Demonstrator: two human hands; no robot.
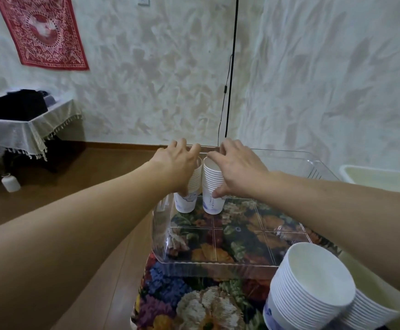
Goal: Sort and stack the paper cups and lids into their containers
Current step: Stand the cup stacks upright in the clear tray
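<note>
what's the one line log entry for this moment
left hand: grips left cup stack | right hand: grips right cup stack | both stacks upright in clear bin

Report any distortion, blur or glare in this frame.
Head view: wide-angle bending curves the forearms and wall edges; the near cup stack at lower right is soft; the clear container shows faint highlights along its rim; both hands stay fairly sharp.

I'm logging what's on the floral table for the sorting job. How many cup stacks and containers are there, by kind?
Stacks of paper cups standing in the clear tray: 2 (left stack, right stack)
Stacks of paper cups at the near right: 2 (front stack, stack behind it)
Clear plastic tray: 1
White bin at the right: 1
Total: 6
</note>
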